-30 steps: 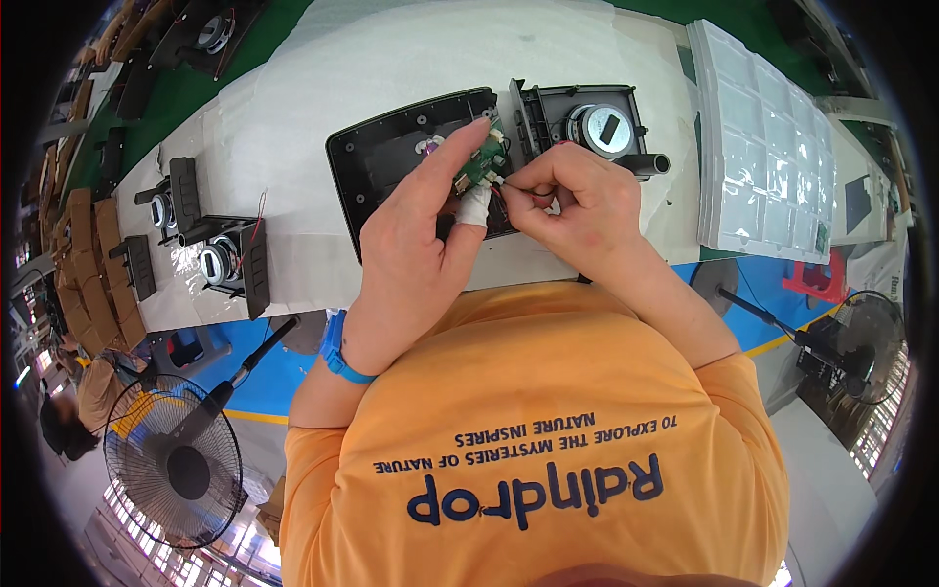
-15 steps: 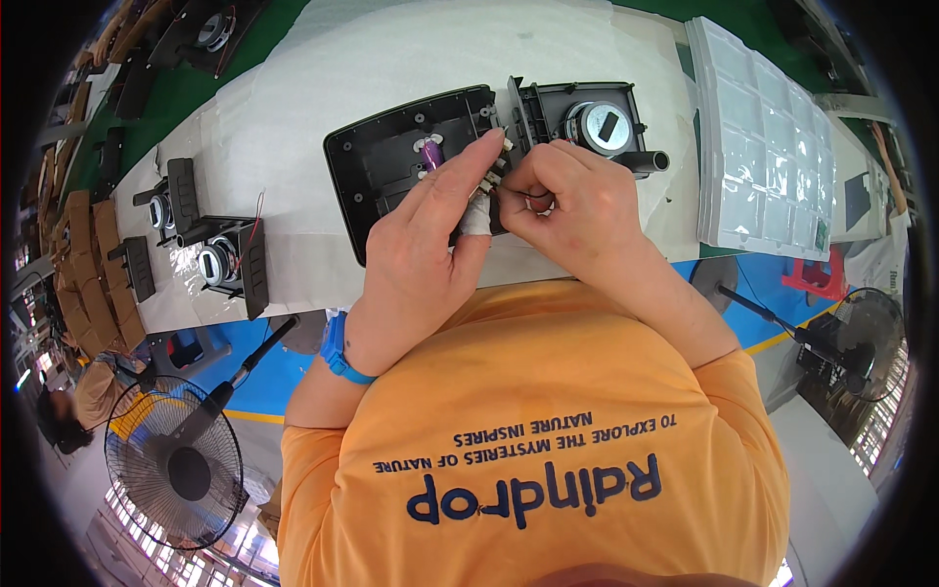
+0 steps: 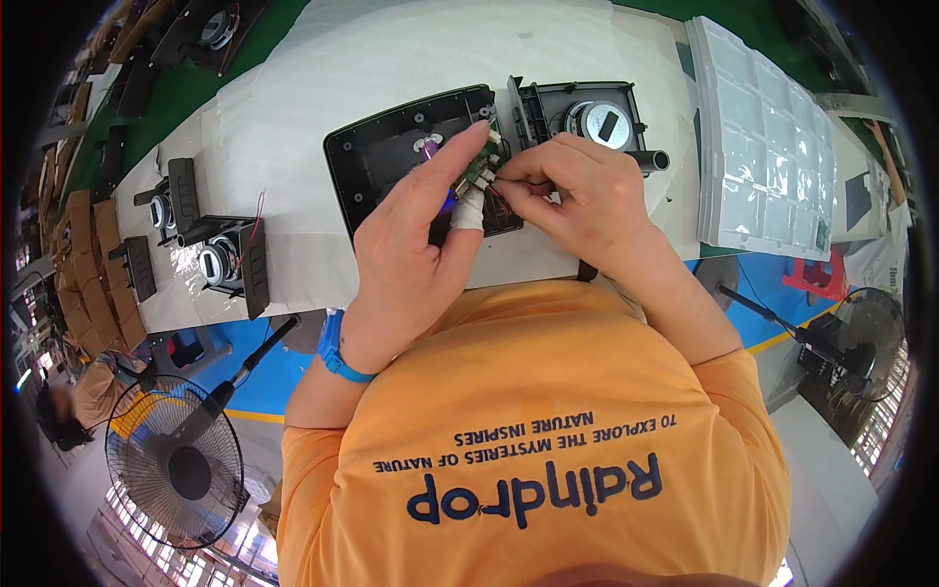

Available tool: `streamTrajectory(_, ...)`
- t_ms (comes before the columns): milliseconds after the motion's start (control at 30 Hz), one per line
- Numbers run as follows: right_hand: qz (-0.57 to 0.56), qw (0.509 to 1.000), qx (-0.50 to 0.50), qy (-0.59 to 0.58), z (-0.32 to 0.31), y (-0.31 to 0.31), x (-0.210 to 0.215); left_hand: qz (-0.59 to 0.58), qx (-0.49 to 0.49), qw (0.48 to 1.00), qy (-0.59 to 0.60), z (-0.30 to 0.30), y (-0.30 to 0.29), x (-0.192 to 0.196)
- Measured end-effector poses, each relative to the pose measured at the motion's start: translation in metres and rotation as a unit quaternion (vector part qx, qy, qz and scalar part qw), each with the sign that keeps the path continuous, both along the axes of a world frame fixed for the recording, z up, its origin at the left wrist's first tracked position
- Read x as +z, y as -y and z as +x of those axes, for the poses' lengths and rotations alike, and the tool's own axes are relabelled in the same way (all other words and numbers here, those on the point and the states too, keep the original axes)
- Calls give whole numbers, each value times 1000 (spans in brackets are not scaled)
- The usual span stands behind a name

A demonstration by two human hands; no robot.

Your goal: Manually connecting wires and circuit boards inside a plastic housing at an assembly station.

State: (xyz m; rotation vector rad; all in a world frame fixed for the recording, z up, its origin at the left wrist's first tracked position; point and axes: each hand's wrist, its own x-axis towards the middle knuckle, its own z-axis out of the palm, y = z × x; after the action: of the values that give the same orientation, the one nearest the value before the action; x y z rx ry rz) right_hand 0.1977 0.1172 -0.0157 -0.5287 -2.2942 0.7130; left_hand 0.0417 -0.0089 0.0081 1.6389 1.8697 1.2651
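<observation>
My left hand [image 3: 411, 240] is closed on a small green circuit board [image 3: 481, 168] with white connectors, holding it over the right side of a black plastic housing [image 3: 381, 147]. White wrapping covers my left thumb or a finger at the board's lower edge. Fingertips of my right hand [image 3: 582, 191] pinch a thin wire [image 3: 502, 201] at the board's right edge; the wire's end is hidden by the fingers. Inside the housing, a purple cylindrical part [image 3: 427, 149] shows partly behind my left hand. Right of it lies a black panel with a round speaker [image 3: 603, 125].
A stack of clear plastic trays [image 3: 748, 137] stands at the table's right. Black parts with speakers [image 3: 217, 262] lie at the left on the white table covering [image 3: 293, 147]. A floor fan [image 3: 186, 470] stands at the lower left, and another fan [image 3: 866, 342] at the right.
The circuit board has turned so more of its green face shows between my hands. My left hand has shifted slightly left and down, and my right fingers have moved slightly at the wire.
</observation>
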Motion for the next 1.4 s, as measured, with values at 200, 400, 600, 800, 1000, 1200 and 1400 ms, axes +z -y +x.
streamTrajectory(200, -76, 997, -4, -4, 2, 3, 2, -29, 20, 996, 83, 3, 2, -3)
streamTrajectory(400, -69, 998, -12, -6, 1, 6, -7, 2, 13, 1000, 12, 1, -1, -2)
streamTrajectory(600, -20, 1000, -12, -20, -4, 8, -15, -32, 27, 992, 122, 3, 1, -8)
streamTrajectory(800, -23, 1000, -16, -7, -7, 6, -17, -30, 13, 998, 54, -4, -2, -5)
streamTrajectory(1000, -77, 996, 13, 51, 3, -9, 14, -66, 5, 965, 253, -8, -6, -2)
streamTrajectory(1200, -127, 984, -99, 70, 52, -36, 32, -93, -16, 958, 270, -19, -1, 2)
streamTrajectory(1400, -124, 978, -135, 101, 72, -32, 25, -97, -26, 957, 274, -21, -1, 11)
